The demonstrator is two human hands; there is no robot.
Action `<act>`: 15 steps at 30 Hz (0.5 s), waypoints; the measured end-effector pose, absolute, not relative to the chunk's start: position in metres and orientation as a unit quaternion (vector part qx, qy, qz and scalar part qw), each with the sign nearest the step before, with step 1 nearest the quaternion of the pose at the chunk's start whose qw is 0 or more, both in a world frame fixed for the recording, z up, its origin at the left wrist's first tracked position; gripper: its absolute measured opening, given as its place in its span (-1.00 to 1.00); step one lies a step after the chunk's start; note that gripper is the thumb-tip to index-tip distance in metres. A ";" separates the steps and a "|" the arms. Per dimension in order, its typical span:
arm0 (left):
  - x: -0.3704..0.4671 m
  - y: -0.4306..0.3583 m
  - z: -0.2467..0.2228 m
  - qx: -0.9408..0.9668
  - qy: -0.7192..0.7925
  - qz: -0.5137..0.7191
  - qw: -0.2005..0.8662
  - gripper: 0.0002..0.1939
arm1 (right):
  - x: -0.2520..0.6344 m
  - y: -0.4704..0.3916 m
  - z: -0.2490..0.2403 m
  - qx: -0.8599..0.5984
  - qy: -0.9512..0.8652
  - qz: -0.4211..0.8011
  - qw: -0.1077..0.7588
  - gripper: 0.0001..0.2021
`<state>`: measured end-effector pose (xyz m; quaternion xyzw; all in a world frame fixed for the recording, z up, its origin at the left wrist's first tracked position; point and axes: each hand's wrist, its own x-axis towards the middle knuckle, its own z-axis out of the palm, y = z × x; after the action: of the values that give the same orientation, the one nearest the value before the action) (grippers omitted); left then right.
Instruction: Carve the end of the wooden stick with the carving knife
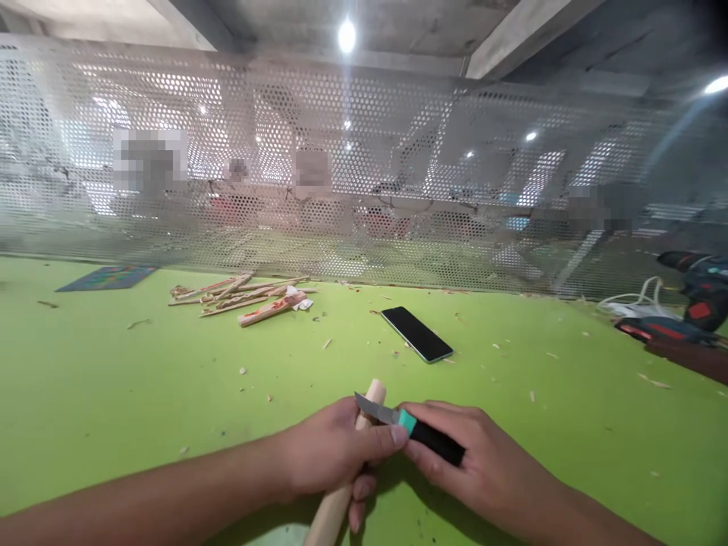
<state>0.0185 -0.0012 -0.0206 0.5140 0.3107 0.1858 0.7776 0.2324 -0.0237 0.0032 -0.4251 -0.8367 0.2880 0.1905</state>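
Observation:
My left hand is wrapped round a pale wooden stick, whose rounded far end points away from me. In my right hand is a carving knife with a black and teal handle and a short curved blade. The blade lies across the stick near its far end, its tip pointing left. My left thumb rests close to the teal collar of the handle. Part of the stick is hidden under my left fingers.
A black-screened phone lies beyond my hands. Wood offcuts are piled at back left, near a patterned sheet. A cordless drill stands at right. Shavings dot the green table; a perforated screen borders its back.

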 end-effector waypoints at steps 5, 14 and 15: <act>0.018 -0.004 -0.023 0.510 0.327 0.192 0.772 -0.47 | 0.235 -0.022 -0.002 -0.418 -0.844 0.265 0.205 -0.86; 0.022 -0.007 -0.025 0.516 0.358 0.214 0.748 -0.46 | 0.236 -0.019 -0.008 -0.470 -0.818 0.229 0.239 -0.68; 0.022 -0.007 -0.025 0.517 0.360 0.210 0.748 -0.46 | 0.236 -0.018 -0.008 -0.475 -0.815 0.229 0.241 -0.66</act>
<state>0.0223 -0.0071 -0.0249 0.5171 0.3596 0.2101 0.7478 0.2363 -0.0179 -0.0081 -0.4747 -0.8148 0.2291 0.2414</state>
